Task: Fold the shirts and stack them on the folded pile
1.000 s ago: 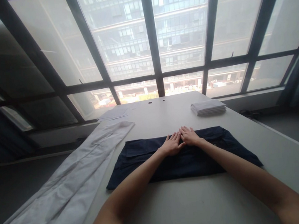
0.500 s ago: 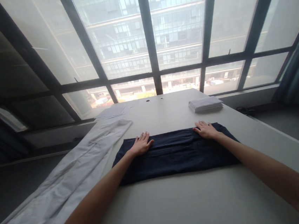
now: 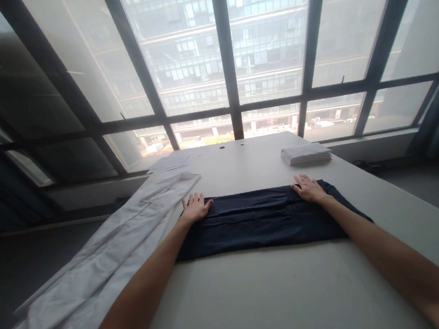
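A dark navy folded cloth garment [image 3: 256, 225] lies as a wide band across the white table; its exact kind does not show. My left hand [image 3: 196, 208] rests flat at its far left corner, fingers spread and pointing away from me. Near the far right corner, my right hand [image 3: 308, 189] presses on the fabric with its fingers stretched out. Neither hand grasps anything. Shallow creases run along the cloth between the two hands.
A long white cloth [image 3: 108, 258] stretches along the table's left edge. Several white sheets [image 3: 170, 162] lie at the far left. A folded stack of white cloth [image 3: 306, 154] sits at the back right of the table [image 3: 271, 294]. Tall windows stand behind.
My left hand has slid left, from on top of the dark cloth to its far left corner. The right hand stays near the right corner. The camera view has shifted slightly.
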Demonstrator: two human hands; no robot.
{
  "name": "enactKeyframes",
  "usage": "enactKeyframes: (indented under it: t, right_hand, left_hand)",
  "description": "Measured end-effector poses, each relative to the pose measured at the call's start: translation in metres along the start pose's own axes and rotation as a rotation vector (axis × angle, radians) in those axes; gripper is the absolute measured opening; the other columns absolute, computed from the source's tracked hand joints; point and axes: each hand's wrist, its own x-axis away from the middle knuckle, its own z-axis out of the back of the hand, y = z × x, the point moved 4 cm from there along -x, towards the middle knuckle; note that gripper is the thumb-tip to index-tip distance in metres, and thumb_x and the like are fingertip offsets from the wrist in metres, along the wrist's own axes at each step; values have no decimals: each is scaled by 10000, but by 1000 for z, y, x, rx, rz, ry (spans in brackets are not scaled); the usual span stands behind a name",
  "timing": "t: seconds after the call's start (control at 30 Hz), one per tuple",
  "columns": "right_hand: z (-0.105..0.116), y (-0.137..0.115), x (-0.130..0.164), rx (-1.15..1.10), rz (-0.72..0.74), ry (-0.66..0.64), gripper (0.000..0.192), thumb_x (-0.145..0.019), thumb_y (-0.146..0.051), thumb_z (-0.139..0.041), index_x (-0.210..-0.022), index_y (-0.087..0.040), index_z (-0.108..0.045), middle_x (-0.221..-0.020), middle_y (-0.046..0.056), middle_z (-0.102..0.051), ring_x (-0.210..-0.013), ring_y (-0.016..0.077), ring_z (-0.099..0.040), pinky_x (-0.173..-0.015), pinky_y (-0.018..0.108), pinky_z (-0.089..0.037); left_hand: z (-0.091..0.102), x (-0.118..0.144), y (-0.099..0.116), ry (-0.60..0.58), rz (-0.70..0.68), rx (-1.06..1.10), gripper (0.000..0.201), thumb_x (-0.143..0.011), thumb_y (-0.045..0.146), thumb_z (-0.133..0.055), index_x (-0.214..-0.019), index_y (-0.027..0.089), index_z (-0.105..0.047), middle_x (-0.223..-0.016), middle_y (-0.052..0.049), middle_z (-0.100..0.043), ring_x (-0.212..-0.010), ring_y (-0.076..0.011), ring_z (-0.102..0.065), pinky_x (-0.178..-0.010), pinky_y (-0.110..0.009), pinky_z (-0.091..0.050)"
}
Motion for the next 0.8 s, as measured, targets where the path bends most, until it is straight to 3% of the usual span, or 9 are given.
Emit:
enactKeyframes:
  t: [0.13,0.27,0.33,0.43,0.57,0.7,0.8]
  right_hand:
    - [10,-10,5,14,56,113,623,-1040,-450,-324,-1555,-104,-381,-1654,202,-277,-1549,318,-200,-1229,548,-184]
    - [18,-46,17,-116,199,125,574,-1045,-429,-342,-1510,-119,-469,-1627,196,-345,-1534,290,-262,-1229,461,-233]
    - [16,-68,24,-173,315,98,596,-1052,-465,-320,-1548,-151,-424,-1649,162,-312,-1550,267,-216,-1240,449,-205]
    - [7,-85,29,-162,423,-5,688,-1032,-565,-333,-1602,-180,-324,-1684,137,-219,-1569,273,-130,-1252,476,-142]
    - [2,-60,23,-85,286,-127,745,-1020,-615,-288,-1616,-168,-283,-1693,156,-162,-1570,300,-103,-1246,535,-109]
    - [10,-14,20,8,69,-138,715,-1030,-591,-241,-1614,-181,-289,-1696,148,-161,-1569,310,-105,-1239,574,-102]
    - [15,7,20,32,31,-116,680,-1038,-553,-236,-1606,-187,-311,-1696,128,-179,-1569,284,-126,-1252,515,-129]
  left_hand:
    - [12,18,55,88,-289,104,715,-1052,599,-156,-1639,196,-219,-1693,-145,-147,-1561,-346,-116,-1207,-614,-166]
    - [9,52,113,89,-576,192,675,-1047,640,-186,-1625,302,-269,-1688,-72,-204,-1566,-300,-118,-1236,-566,-130]
    - [2,66,129,54,-638,196,678,-1039,660,-228,-1624,321,-266,-1689,-52,-195,-1567,-296,-111,-1243,-569,-104]
    - [-8,77,134,-5,-643,155,697,-1025,683,-270,-1619,318,-277,-1689,-42,-183,-1566,-304,-114,-1242,-581,-111]
    - [-12,77,129,-21,-625,103,702,-1030,679,-259,-1618,295,-285,-1690,-33,-161,-1566,-296,-111,-1246,-560,-124]
    - [-11,77,130,-24,-627,94,689,-1037,666,-252,-1618,297,-284,-1690,-31,-160,-1566,-294,-114,-1247,-552,-116]
    - [-11,79,133,-27,-623,93,685,-1039,664,-238,-1620,303,-277,-1693,-32,-152,-1568,-293,-108,-1245,-554,-102]
